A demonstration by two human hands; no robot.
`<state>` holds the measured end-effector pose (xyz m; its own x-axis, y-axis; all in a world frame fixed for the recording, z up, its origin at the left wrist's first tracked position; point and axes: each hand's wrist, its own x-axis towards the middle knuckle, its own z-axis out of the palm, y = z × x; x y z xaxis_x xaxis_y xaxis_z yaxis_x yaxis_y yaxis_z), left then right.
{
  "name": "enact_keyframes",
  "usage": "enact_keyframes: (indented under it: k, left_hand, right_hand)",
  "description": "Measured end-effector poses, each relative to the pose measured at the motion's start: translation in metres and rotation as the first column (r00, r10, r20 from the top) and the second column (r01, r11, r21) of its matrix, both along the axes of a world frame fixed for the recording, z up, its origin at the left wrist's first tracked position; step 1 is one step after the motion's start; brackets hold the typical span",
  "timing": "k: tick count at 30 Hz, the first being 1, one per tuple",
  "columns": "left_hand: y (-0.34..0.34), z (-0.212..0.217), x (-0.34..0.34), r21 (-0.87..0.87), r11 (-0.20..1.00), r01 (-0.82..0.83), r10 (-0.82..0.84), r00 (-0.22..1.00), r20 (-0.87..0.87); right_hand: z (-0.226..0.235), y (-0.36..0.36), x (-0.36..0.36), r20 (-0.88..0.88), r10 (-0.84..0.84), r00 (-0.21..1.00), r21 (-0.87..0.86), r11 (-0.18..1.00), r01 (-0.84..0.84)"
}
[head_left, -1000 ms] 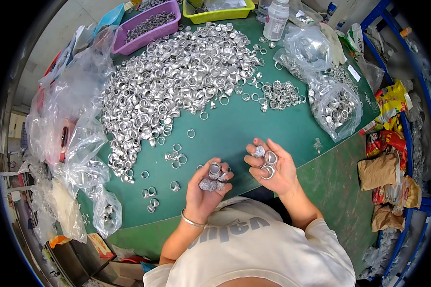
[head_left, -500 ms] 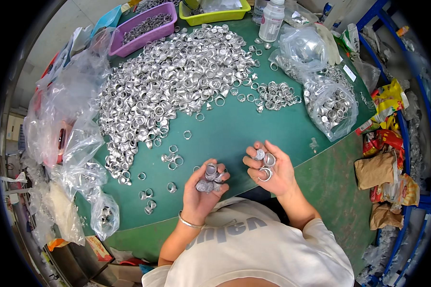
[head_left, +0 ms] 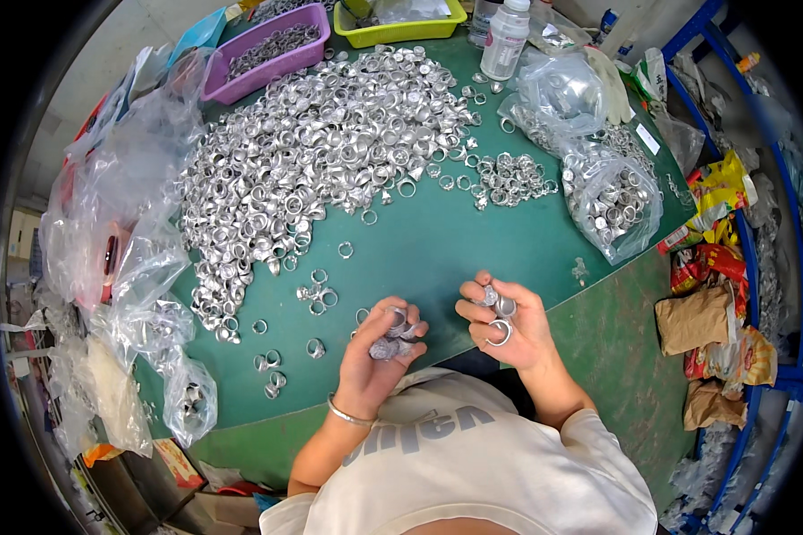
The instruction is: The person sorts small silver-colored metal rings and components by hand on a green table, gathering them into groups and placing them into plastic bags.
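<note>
Watched from the head view. Left hand [head_left: 370, 357] was just inside the near edge of the table [head_left: 419, 241], grip curled round a clutch of grey rings [head_left: 389, 346]. Fingers were bent up over them, my guess so the palm worked as a cup and nothing rolled out. Right hand [head_left: 519, 330] was near it, at the same edge, grip half folded round a few silver rings [head_left: 506, 307], thumb pressing in, probably to pin them. Couldn't tell if the lowest hoop sat on a finger or was only pinched.

Main pile [head_left: 330, 143] spread from the left part of the table toward the far edge, which I figure left bare surface within reach of both hands. A smaller cluster [head_left: 513, 178] lay apart, between pile and right corner, likely to avoid mixing. A few loose rings [head_left: 315, 348] were dotted toward the near left.

At the right corner, a clear bag [head_left: 644, 234] held more rings; its walls presumably kept them from scattering. Purple tray [head_left: 277, 75] and yellow tray [head_left: 401, 33] stood at the far edge, I'd say for elbow room. White bottle [head_left: 505, 45] was upright beyond the pile.
</note>
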<state>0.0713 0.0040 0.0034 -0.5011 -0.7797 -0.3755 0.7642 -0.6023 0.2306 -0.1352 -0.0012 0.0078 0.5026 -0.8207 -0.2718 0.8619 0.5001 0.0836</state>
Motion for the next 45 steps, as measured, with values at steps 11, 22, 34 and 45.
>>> enact_keyframes:
  k: [11, 22, 34, 45]
  left_hand:
    - [-0.014, 0.039, -0.024, -0.395, 0.891, 0.226, 0.084, 0.772, 0.63]
    - [-0.016, 0.041, -0.026, -0.503, 0.822, 0.269, 0.164, 0.733, 0.66]
    - [-0.015, 0.045, -0.027, -0.496, 0.83, 0.255, 0.16, 0.743, 0.65]
    - [-0.015, 0.042, -0.025, -0.486, 0.833, 0.264, 0.119, 0.772, 0.624]
  right_hand:
    - [0.02, 0.013, 0.007, 0.035, 0.168, 0.985, 0.039, 0.985, -0.169]
    - [0.018, 0.015, 0.005, 0.032, 0.201, 0.979, 0.032, 0.979, -0.202]
    - [0.022, 0.014, 0.005, -0.071, 0.202, 0.977, 0.025, 0.979, -0.201]
    - [0.025, 0.016, 0.006, -0.163, 0.179, 0.97, -0.02, 0.983, -0.185]
